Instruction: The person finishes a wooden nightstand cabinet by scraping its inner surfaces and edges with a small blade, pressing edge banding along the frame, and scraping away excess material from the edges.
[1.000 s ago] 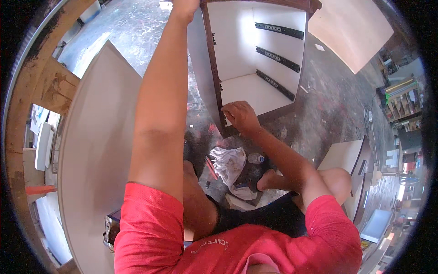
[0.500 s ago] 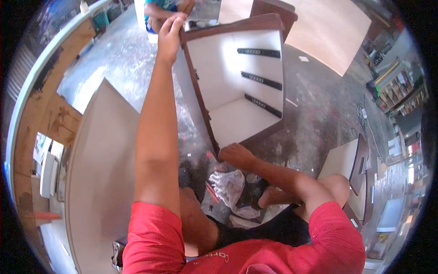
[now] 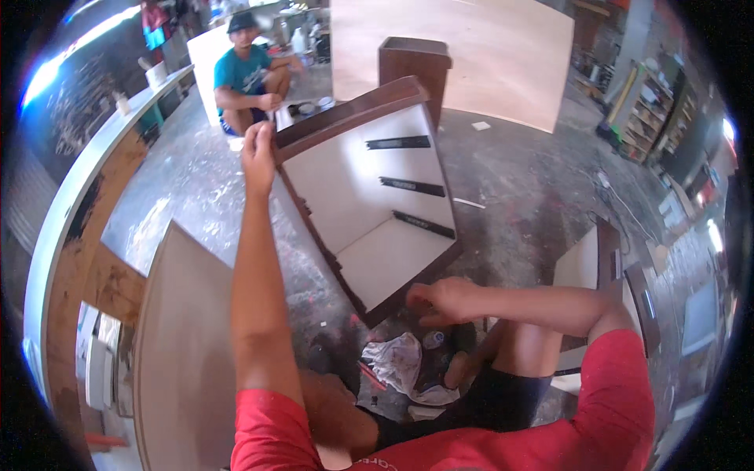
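A brown cabinet (image 3: 347, 205) with a white interior stands tilted in front of me, three black drawer slides (image 3: 411, 185) on its right inner wall. My left hand (image 3: 258, 153) grips its upper left corner. My right hand (image 3: 436, 301) is beside the cabinet's lower front edge, fingers curled but apart and seemingly holding nothing; whether it touches the edge I cannot tell. Below lie a crumpled white cloth (image 3: 393, 363), a slim red item (image 3: 372, 377) and a small clear container (image 3: 433, 340), near my feet and legs.
A co-worker (image 3: 239, 78) in teal squats at back left. A brown box unit (image 3: 412, 63) and a pale board (image 3: 503, 55) stand behind the cabinet. A leaning panel (image 3: 181, 337) and wooden structure (image 3: 63, 282) are at left, dark-edged panels (image 3: 577, 259) at right, shelving (image 3: 652, 102) beyond.
The view has lifted, revealing the co-worker. The cabinet leans further, its top leftward. My right hand has shifted right from the front's lower left edge to just off the bottom edge.
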Demonstrator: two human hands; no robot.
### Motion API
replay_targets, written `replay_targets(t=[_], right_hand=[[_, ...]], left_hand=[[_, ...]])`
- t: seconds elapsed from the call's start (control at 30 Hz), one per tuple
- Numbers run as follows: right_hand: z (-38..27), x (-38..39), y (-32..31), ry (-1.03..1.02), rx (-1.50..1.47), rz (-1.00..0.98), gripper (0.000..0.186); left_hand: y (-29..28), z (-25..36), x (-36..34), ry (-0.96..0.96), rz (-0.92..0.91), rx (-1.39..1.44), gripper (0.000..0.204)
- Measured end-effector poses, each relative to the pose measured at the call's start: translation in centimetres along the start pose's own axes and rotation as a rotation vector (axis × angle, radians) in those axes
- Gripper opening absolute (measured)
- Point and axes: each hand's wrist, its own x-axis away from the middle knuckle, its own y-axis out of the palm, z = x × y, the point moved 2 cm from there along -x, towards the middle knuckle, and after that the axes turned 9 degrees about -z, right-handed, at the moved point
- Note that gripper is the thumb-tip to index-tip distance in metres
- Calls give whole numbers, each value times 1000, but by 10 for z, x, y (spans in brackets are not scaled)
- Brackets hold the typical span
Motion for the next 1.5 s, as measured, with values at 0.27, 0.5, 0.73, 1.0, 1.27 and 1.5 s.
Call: replay_targets(t=[0.27, 0.5, 0.73, 1.0, 1.27, 1.5], right_hand=[[-49, 8, 22, -220, -235, -18, 64], [5, -15, 59, -225, -358, -105, 53], [5, -16, 52, -275, -92, -60, 38], [27, 11, -24, 224, -106, 421, 61], [106, 48, -153, 467, 501, 1066, 56], [130, 36, -143, 505, 590, 1172, 75]], left_hand=[[-28, -13, -2, -69, -101, -107, 36], [0, 5, -4, -62, -119, -161, 31], [-18, -15, -6, -131, -93, -92, 32], [-13, -13, -9, -132, 8, -155, 34], [-8, -13, -7, -140, 0, -45, 32], [-14, -9, -7, -127, -10, -107, 34]])
